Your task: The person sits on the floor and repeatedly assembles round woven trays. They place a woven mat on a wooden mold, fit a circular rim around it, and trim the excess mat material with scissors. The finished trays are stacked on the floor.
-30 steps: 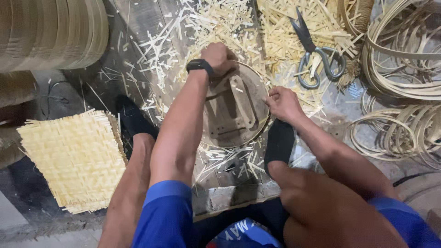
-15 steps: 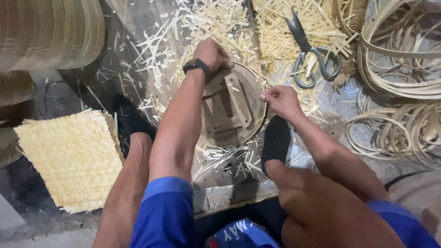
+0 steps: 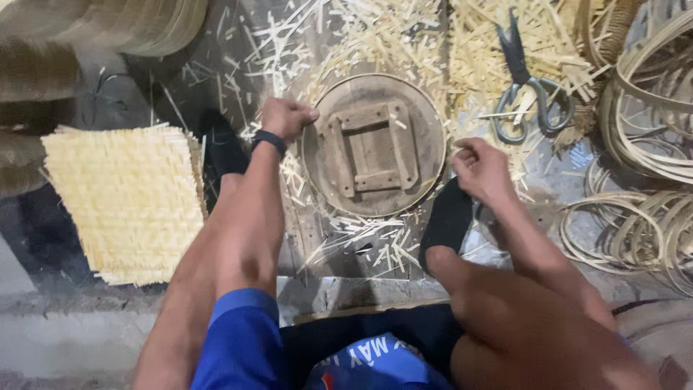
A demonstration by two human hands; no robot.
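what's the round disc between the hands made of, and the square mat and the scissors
The round disc looks like worn, unfinished wood: grey-brown grain, with a nailed frame of wooden slats on top. The square mat appears to be woven pale bamboo or similar cane strips, with a visible criss-cross weave. The scissors look like dull dark metal, blades and loop handles alike.

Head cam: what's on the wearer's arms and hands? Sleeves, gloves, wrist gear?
Both hands are bare, no gloves. The left hand has a black band on its wrist, like a watch or fitness tracker. The right hand has nothing on its wrist. Forearms are uncovered; no sleeves show. Blue shorts appear at the bottom edge.
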